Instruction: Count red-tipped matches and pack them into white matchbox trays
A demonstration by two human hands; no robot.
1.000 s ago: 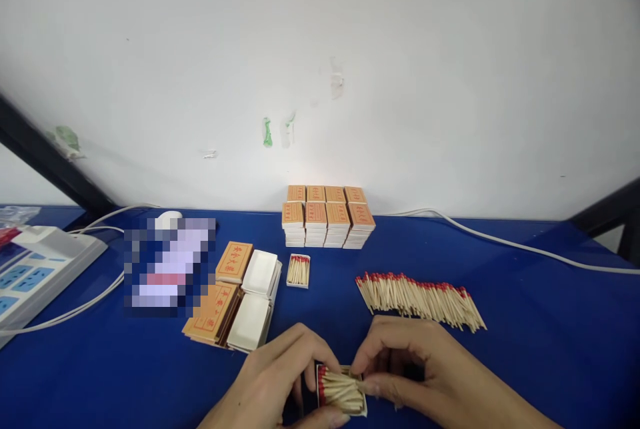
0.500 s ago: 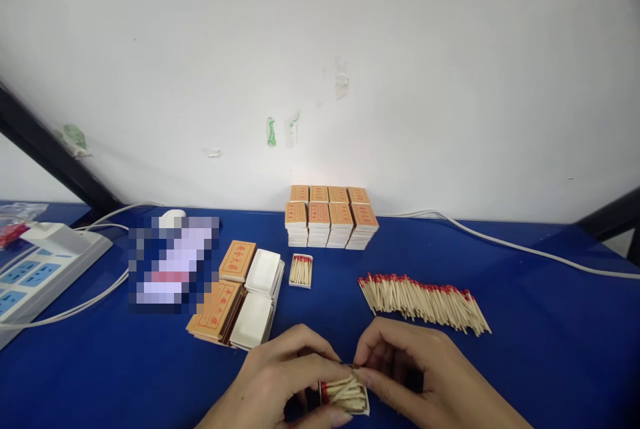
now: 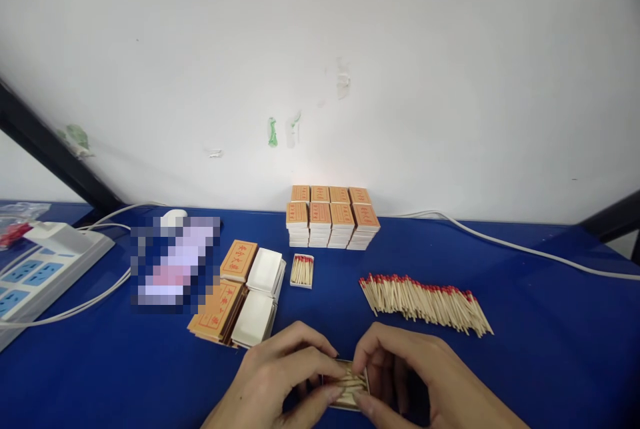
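At a blue tabletop (image 3: 125, 375) before a marked white wall (image 3: 450, 82), both hands (image 3: 275, 379) (image 3: 427, 359) grip a tray (image 3: 345, 407) of matches (image 3: 353, 381).

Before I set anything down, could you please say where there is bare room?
The blue table is bare right of the loose matches, this side of the white cable, and at front left, between the power strip and left hand. Crowded: orange sleeves beside white trays, and the match tray between that hand and the right hand.
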